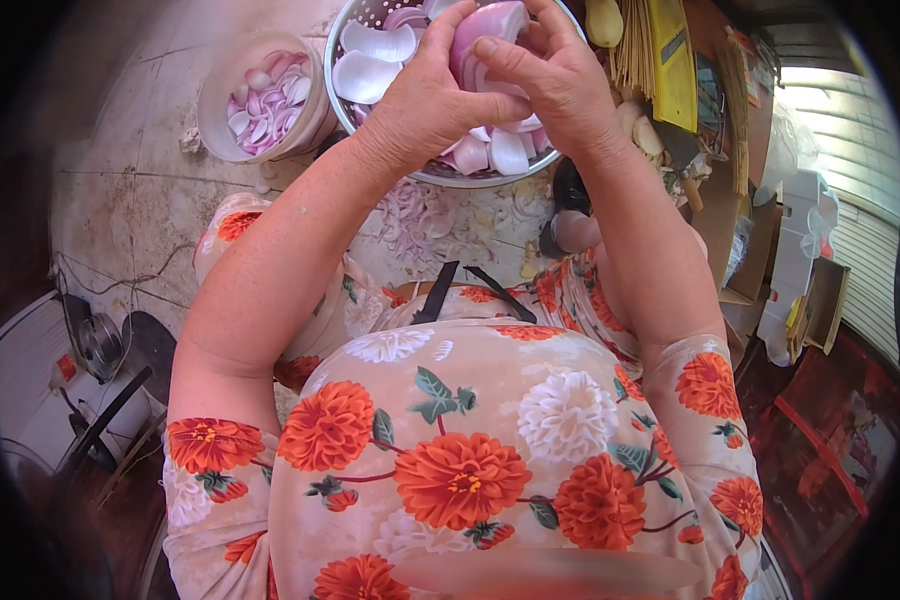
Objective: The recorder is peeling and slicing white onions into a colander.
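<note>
Between both hands I hold a purple onion (487,34), partly hidden by my fingers, with cut layers showing on its near side. My left hand (439,90) grips it from the left, its thumb reaching underneath. My right hand (562,82) closes on it from the right, thumb across the near face. Below the hands is a perforated metal colander (450,178) holding loose onion layers, such as a pale curved onion piece (364,76). A plastic bucket (208,124) with onion slices (270,105) stands to the left of the colander.
Onion scraps (420,225) litter the tiled floor before my feet. At right lie a yellow slicer (673,67), thin wooden sticks (634,45), a pale peeled vegetable (604,22) and a cardboard box (750,259). A black cord (146,277) runs over the floor at left.
</note>
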Motion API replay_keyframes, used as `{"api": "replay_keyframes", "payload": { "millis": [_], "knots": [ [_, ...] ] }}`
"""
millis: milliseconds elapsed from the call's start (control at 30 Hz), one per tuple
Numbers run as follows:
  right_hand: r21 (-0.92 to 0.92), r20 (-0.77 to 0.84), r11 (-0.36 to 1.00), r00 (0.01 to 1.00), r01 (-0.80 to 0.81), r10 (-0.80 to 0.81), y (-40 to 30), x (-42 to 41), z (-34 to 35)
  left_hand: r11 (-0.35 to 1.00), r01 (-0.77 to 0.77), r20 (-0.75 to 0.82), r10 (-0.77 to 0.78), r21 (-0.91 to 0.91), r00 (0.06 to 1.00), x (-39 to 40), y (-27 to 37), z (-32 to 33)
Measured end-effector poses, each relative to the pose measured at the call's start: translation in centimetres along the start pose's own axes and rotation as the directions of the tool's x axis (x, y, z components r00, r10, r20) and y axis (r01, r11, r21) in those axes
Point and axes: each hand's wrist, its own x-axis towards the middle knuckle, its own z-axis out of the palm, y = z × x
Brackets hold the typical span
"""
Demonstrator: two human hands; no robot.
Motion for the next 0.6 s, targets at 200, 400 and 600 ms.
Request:
{"api": "replay_keyframes", "payload": {
  "millis": [200,400,600],
  "knots": [
    [-0.575,0.215,0.805,0.976,0.15,-0.029,-2.8,-0.5,-0.5,0.829,0.427,0.326,-0.317,-0.361,0.891,0.9,0.3,-2.7],
    [-0.616,0.398,0.619,0.871,0.487,-0.288,-1.7,-0.3,-1.2,0.758,0.519,0.357,-0.394,-0.395,0.847,1.3,-1.5,-3.3],
    [-0.597,0.353,0.742,0.931,0.304,-0.097,-3.1,-0.7,-0.7,0.67,0.535,0.429,-0.339,-0.515,0.837,1.4,-1.6,-3.5]
  ]
}}
